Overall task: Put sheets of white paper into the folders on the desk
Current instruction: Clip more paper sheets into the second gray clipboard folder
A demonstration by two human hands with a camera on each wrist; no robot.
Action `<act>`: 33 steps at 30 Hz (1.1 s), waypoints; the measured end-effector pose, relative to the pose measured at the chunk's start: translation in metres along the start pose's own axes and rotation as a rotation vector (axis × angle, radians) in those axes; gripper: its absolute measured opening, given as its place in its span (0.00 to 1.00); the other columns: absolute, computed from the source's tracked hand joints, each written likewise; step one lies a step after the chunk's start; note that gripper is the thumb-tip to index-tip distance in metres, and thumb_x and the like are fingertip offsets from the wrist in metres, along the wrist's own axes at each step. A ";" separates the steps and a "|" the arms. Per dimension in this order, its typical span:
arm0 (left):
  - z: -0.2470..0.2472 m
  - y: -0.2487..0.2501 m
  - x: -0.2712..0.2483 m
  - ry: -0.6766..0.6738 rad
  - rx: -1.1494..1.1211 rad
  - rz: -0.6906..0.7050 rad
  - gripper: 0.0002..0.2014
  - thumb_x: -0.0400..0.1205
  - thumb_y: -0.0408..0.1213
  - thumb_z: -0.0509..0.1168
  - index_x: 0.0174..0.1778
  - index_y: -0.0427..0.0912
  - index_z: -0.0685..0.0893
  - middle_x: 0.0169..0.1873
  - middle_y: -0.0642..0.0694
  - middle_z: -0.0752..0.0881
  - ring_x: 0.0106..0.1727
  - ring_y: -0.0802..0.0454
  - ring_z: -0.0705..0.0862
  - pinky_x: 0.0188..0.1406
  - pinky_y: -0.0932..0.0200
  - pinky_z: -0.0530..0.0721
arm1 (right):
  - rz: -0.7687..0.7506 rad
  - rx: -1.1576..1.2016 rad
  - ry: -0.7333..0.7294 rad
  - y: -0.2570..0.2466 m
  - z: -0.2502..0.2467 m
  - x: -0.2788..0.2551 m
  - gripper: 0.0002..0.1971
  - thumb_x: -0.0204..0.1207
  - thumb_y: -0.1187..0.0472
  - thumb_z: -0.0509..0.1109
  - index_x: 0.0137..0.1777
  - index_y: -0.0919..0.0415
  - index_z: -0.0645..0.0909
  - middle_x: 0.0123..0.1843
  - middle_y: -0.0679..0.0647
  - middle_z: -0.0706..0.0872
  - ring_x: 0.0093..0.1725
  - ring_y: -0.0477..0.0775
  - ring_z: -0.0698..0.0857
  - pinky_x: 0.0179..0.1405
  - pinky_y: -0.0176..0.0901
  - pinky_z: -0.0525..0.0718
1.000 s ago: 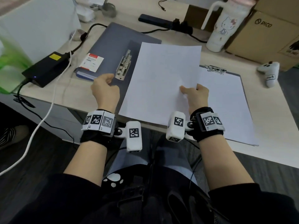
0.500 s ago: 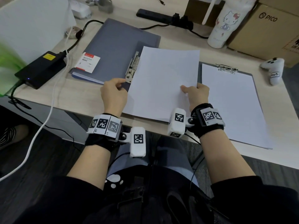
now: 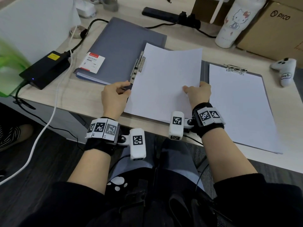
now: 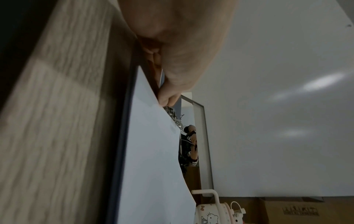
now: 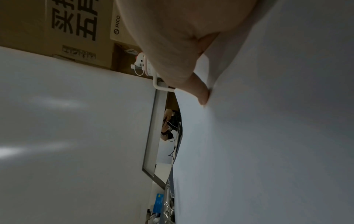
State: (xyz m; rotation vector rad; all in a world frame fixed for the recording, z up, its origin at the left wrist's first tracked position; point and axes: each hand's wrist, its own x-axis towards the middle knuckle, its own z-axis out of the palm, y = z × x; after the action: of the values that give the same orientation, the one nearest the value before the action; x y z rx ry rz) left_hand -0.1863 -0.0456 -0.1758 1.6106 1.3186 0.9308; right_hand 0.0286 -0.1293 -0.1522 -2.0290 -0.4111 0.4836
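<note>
sheet (image 3: 165, 81): white, held over the open grey folder (image 3: 124, 41), its left edge at the metal clip (image 3: 138, 66); far edge lifted and slightly curled, near edge low over the desk (image 3: 47, 94) edge.
left hand (image 3: 114, 97): at 9 o'clock of the sheet, fingers curled, thumb and fingertips pinched the sheet's left edge just below the clip; left wrist view showed the thumb (image 4: 170, 97) against the paper edge.
right hand (image 3: 199, 92): at 3 o'clock of the sheet, pinched the right edge, thumb (image 5: 201, 94) on top, other fingers under the paper and hidden.
folder: lay open at 11 o'clock of the hands, cover flat to the left, white-red label (image 3: 93, 63) on its near left corner.
clipboard (image 3: 255, 76): at 2 o'clock of the right hand, flat on the desk, loaded with white paper (image 3: 241, 108) under its top clip (image 3: 234, 69); just beside the held sheet, overlap not clear.
power brick (image 3: 44, 69): black, at 9 o'clock of the folder, black and white cables ran off the desk.
power strip (image 3: 164, 13): at 12 o'clock, behind the folder.
bottle (image 3: 231, 25): white with cat print, at 1 o'clock.
box (image 3: 277, 27): cardboard, marked PICO, just right of the bottle.
controller (image 3: 285, 69): white, at 3 o'clock of the clipboard, near the desk's right end.
</note>
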 end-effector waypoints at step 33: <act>-0.008 -0.008 -0.001 -0.105 -0.144 0.016 0.16 0.74 0.26 0.71 0.57 0.39 0.87 0.59 0.52 0.86 0.32 0.72 0.81 0.62 0.60 0.82 | -0.101 -0.516 -0.102 0.000 0.011 -0.013 0.54 0.69 0.52 0.77 0.82 0.71 0.43 0.80 0.65 0.54 0.81 0.65 0.53 0.75 0.53 0.65</act>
State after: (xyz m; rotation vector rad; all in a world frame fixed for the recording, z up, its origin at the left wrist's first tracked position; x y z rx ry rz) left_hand -0.1972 -0.0449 -0.1805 1.5400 1.1423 0.9164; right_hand 0.0115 -0.1272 -0.1548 -2.4675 -0.7584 0.4510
